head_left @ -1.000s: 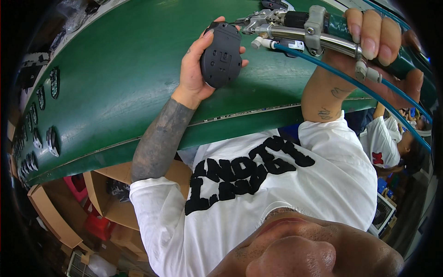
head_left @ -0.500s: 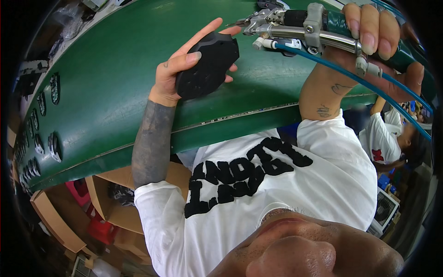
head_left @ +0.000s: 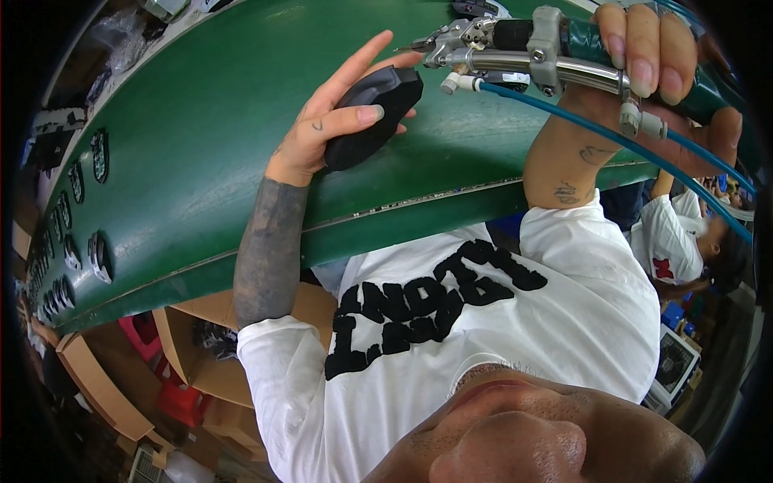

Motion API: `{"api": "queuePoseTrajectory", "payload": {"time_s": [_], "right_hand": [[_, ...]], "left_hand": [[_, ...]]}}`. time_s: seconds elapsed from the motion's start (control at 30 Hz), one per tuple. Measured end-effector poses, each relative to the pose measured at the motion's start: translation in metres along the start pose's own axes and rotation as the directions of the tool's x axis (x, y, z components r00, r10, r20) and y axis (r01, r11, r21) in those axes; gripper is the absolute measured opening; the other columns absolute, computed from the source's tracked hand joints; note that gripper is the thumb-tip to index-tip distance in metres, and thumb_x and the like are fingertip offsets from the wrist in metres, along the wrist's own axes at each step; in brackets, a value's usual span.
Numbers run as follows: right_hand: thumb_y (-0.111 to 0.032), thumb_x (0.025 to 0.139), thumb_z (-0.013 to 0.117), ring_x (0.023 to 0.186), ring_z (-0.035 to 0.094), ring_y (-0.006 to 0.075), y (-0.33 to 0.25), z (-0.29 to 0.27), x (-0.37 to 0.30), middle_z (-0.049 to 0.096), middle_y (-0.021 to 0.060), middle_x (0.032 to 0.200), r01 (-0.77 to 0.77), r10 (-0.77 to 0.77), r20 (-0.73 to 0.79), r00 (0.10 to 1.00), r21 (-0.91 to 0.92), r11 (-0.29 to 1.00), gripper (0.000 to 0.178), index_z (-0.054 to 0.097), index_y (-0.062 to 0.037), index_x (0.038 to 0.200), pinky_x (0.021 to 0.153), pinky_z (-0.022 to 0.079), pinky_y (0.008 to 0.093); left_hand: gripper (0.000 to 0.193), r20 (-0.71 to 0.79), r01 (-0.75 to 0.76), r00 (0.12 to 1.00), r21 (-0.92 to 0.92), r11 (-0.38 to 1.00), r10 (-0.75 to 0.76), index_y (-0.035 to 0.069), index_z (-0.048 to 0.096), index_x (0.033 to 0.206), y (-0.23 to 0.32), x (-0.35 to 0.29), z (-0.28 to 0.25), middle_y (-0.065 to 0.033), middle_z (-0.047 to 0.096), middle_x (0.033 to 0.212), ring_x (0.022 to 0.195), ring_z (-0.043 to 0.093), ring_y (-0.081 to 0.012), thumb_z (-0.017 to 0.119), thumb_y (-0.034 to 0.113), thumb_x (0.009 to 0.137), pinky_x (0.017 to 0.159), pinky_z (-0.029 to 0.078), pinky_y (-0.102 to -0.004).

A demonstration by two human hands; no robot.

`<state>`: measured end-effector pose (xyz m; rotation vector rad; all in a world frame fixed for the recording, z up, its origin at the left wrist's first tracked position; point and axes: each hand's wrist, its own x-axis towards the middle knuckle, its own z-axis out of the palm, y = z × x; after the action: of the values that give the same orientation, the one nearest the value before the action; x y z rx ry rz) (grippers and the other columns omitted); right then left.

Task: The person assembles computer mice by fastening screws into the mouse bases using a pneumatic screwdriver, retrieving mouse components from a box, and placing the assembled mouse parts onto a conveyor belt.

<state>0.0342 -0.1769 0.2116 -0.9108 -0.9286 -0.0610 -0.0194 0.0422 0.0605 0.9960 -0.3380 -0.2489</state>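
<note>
In my left hand (head_left: 322, 133) is a palm-sized black faceted block (head_left: 366, 129), tilted with its narrow side showing. My thumb presses one side, the index finger stretches out past it, and the other fingers are partly hidden behind. To the right, my right hand (head_left: 652, 60) is wrapped round the green-covered handle of a metal air tool (head_left: 503, 60). The tool has a thin pointed tip, a chrome tube and white fittings with blue hoses (head_left: 564, 118). Its tip points left, close to my left fingertips; whether they touch I cannot tell.
A long green work surface (head_left: 201, 177) lies under my hands. Rows of small black-and-grey shells (head_left: 99, 256) sit at its left end; a similar piece (head_left: 481, 8) lies behind the tool. Cardboard boxes (head_left: 113, 386) stand below left. Another person (head_left: 672, 233) is at right.
My left hand has turned the black block from its broad face toward its narrow side and shifted slightly right. My right hand and the air tool stay nearly still.
</note>
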Motion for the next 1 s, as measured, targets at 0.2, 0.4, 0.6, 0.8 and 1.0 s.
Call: {"api": "queuePoseTrajectory", "payload": {"time_s": [0.2, 0.4, 0.6, 0.8, 1.0], "right_hand": [[-0.032, 0.097, 0.046, 0.064, 0.057, 0.0216, 0.003, 0.004, -0.001, 0.054, 0.0062, 0.073, 0.023, -0.023, -0.013, 1.000, 0.013, 1.000, 0.045, 0.041, -0.0017, 0.129, 0.068, 0.044, 0.0350], [-0.034, 0.097, 0.046, 0.065, 0.058, 0.0217, 0.007, 0.015, -0.004, 0.054, 0.0058, 0.073, 0.029, -0.027, -0.071, 0.997, 0.024, 0.999, 0.045, 0.043, -0.0029, 0.130, 0.069, 0.045, 0.0350], [-0.033, 0.097, 0.046, 0.064, 0.058, 0.0217, 0.008, 0.013, -0.003, 0.054, 0.0055, 0.073, 0.017, -0.016, -0.033, 0.999, 0.026, 1.000, 0.043, 0.043, -0.0038, 0.128, 0.068, 0.044, 0.0348], [-0.033, 0.097, 0.046, 0.064, 0.057, 0.0217, 0.009, 0.010, -0.002, 0.054, 0.0052, 0.073, 0.004, -0.004, 0.008, 1.000, 0.027, 1.000, 0.041, 0.043, -0.0048, 0.127, 0.067, 0.044, 0.0347], [-0.032, 0.097, 0.046, 0.063, 0.057, 0.0217, 0.010, 0.008, 0.000, 0.053, 0.0050, 0.073, -0.008, 0.006, 0.046, 0.999, 0.032, 0.999, 0.038, 0.043, -0.0057, 0.125, 0.066, 0.043, 0.0345]], "left_hand": [[0.060, -0.221, -0.055, 0.975, -0.379, 0.924, -0.032, 0.013, 0.030, 0.145, -0.013, 0.008, 0.004, -0.0191, 0.047, 0.132, 0.099, 0.061, -0.0298, 0.052, 0.027, 0.091, 0.086, 0.054, -0.0452], [0.051, -0.355, -0.093, 0.930, -0.473, 0.876, -0.093, 0.012, 0.037, 0.138, -0.027, 0.011, 0.005, -0.0148, 0.050, 0.126, 0.100, 0.061, -0.0307, 0.048, 0.033, 0.094, 0.085, 0.054, -0.0486], [0.054, -0.344, -0.089, 0.936, -0.454, 0.887, -0.082, 0.011, 0.035, 0.141, -0.027, 0.010, 0.009, -0.0135, 0.052, 0.121, 0.099, 0.061, -0.0302, 0.049, 0.034, 0.094, 0.085, 0.054, -0.0484], [0.055, -0.315, -0.065, 0.945, -0.451, 0.890, -0.090, 0.011, 0.034, 0.142, -0.028, 0.009, 0.012, -0.0129, 0.053, 0.116, 0.097, 0.062, -0.0283, 0.049, 0.035, 0.094, 0.085, 0.055, -0.0462], [0.054, -0.293, -0.052, 0.949, -0.503, 0.863, -0.113, 0.012, 0.035, 0.141, -0.028, 0.006, 0.018, -0.0131, 0.053, 0.114, 0.095, 0.062, -0.0265, 0.049, 0.033, 0.094, 0.084, 0.056, -0.0448]]}}
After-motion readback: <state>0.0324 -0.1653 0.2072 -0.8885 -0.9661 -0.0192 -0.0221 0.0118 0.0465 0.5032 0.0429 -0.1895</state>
